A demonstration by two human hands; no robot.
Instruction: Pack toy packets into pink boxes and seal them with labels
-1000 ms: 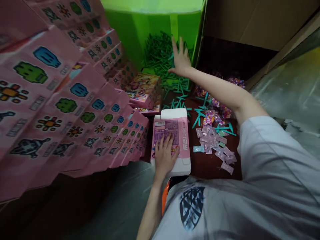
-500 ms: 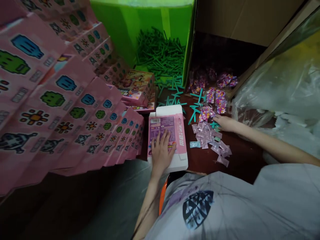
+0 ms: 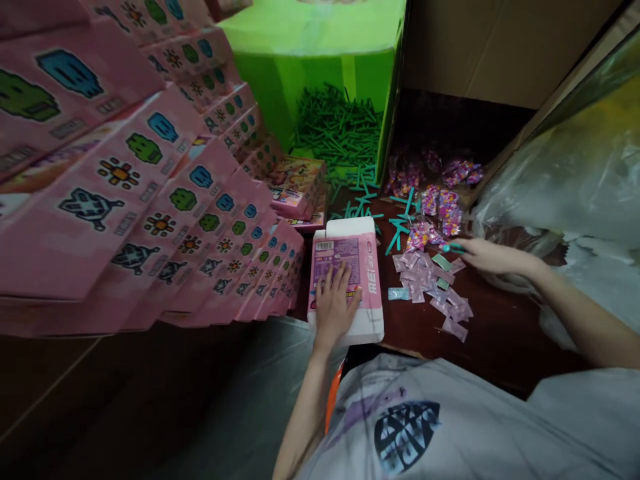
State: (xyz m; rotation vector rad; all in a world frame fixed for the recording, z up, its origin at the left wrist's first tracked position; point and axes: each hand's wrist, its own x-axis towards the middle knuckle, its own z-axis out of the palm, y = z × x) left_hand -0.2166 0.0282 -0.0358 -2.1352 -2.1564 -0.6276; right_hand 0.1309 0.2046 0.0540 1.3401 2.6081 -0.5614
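My left hand lies flat with fingers spread on a pink and purple printed carton, whose white end flaps stand out at both ends. My right hand is closed on a small teal plastic stick, its tip pointing left. Just below that hand are scattered little pink sachets, with a few pale green ones and a light blue sachet among them. Clear bags of colourful beads lie beyond my fingers. Loose teal sticks are strewn between the carton and the bead bags.
Stacked pink cartons rise like steps on the left, with finished-looking boxes behind. A bright green bin holds a heap of green sticks. At right, clear plastic wrapping bulges beside the brown tabletop.
My right hand has lifted away to the right from the sachets with a teal stick. My left hand stays on the carton. The whole view has shifted slightly.
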